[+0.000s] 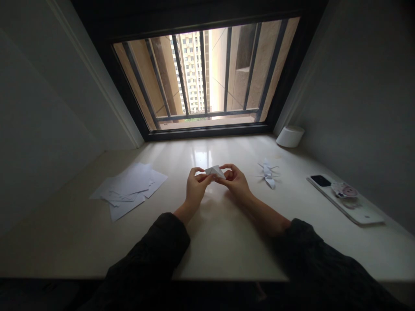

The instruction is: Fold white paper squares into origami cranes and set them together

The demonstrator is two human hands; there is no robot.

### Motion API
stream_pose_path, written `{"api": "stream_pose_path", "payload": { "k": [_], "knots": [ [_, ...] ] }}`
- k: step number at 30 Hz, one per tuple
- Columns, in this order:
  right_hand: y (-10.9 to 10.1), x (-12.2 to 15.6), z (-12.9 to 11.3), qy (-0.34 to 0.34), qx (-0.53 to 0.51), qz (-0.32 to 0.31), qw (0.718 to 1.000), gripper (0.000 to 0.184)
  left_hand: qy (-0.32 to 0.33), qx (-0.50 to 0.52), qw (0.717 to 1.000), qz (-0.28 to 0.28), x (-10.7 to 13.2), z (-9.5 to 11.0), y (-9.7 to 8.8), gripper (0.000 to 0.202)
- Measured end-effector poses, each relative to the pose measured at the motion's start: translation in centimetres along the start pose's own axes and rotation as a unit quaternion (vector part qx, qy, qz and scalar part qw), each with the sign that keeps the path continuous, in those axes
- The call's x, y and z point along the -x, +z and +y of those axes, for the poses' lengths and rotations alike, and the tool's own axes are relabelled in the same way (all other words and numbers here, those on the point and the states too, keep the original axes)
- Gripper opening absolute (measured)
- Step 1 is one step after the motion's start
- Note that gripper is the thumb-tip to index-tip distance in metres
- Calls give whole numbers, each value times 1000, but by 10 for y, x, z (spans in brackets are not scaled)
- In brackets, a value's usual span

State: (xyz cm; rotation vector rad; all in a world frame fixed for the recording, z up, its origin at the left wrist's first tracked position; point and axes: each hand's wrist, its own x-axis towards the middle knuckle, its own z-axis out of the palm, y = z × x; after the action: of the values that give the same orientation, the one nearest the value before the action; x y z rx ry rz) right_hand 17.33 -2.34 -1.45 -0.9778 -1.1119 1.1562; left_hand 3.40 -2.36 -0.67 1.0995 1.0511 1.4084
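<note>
A small folded piece of white paper (214, 170) is held up between both hands, above the middle of the pale sill. My left hand (196, 185) pinches its left side with thumb and index finger. On the right side, my right hand (236, 181) grips the paper the same way, with its other fingers curled beneath. Both thumbs meet near the paper's lower edge. Creases and a pointed shape show on the paper, but the fingers hide part of it.
Loose white paper sheets (129, 185) lie in a pile at left. Folded paper cranes (268, 175) stand at right, near a phone (346, 201) with a cartoon grip. A white cylindrical object (290, 136) sits in the back right corner, by the barred window (207, 136).
</note>
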Motion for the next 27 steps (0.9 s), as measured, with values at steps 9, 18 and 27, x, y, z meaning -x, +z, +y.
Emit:
{"api": "stream_pose_path", "payload": {
  "k": [9,18,27],
  "knots": [
    [-2,0,-2,2,-30,-40,999,56,-9,20,999,24,-5,0,-4,46],
    [-3,-1,-2,42,-15,-29,999,56,1,32,999,41,-6,1,-3,39],
    [-3,0,1,61,60,-9,996,34,-17,29,999,1,-1,-2,1,29]
  ]
}}
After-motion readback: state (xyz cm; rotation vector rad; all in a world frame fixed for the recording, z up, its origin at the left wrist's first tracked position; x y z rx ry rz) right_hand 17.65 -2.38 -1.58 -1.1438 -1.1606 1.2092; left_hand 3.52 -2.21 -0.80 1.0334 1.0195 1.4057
